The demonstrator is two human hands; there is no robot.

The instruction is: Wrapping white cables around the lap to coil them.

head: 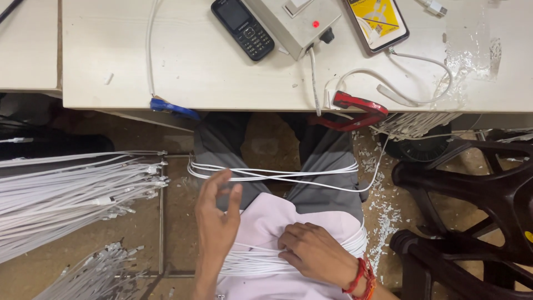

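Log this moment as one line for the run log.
left hand: open, fingers touching white cables across lap | right hand: pressing white cable bundle at waist | table: black phone, switch box

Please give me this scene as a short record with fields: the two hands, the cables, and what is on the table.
left hand: open, fingers by the cables across the lap
right hand: pressing the bundle on the lap
loose cables: large pile at the person's left
table: phone, grey box with red light, smartphone
table edge: red tool, blue clip
chair: dark plastic, at the right
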